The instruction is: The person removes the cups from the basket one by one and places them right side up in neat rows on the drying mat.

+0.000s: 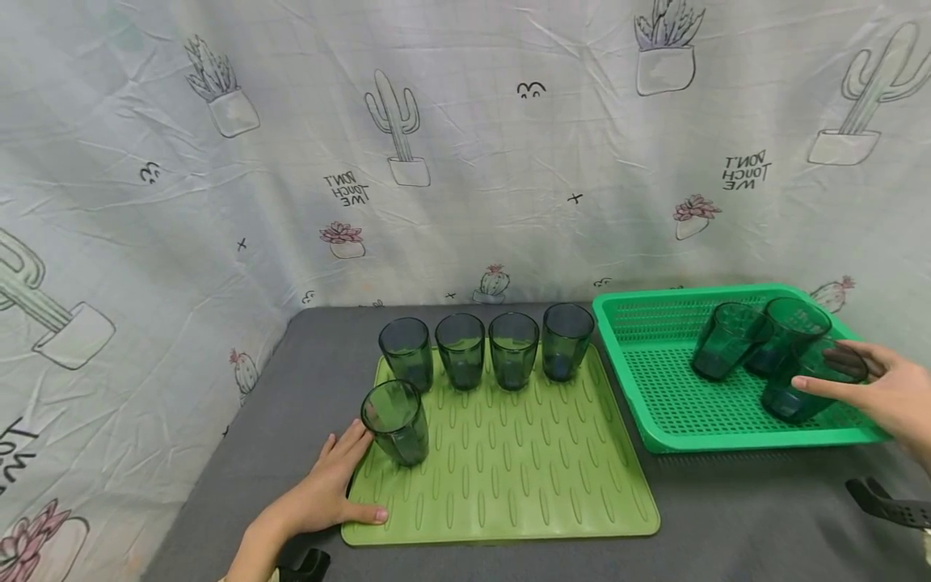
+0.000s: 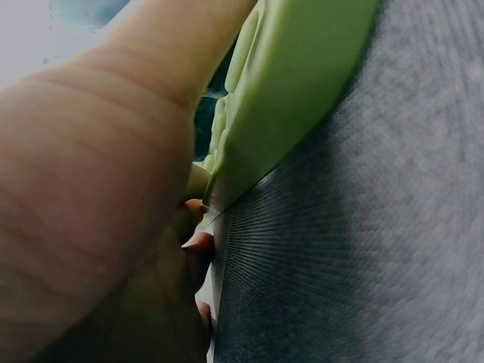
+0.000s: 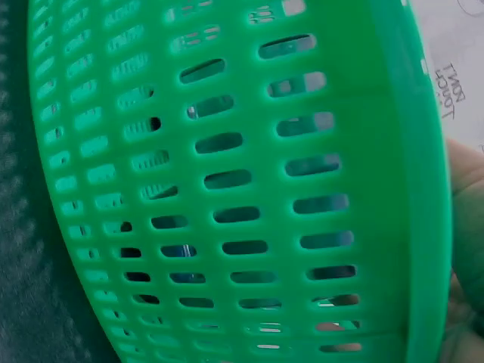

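L hand (image 1: 330, 485) lies flat, fingers spread, on the green mat (image 1: 509, 485) edge by the front glass (image 1: 396, 422), prob. steadying it. R hand (image 1: 883, 396) curls round a tilted glass (image 1: 807, 388) in the basket (image 1: 655, 380), right of mat.

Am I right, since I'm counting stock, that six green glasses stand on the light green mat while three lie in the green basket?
Not quite: five green glasses stand on the light green mat, four in a back row and one in front by the left hand. The head view shows it. Three do lie in the green basket.
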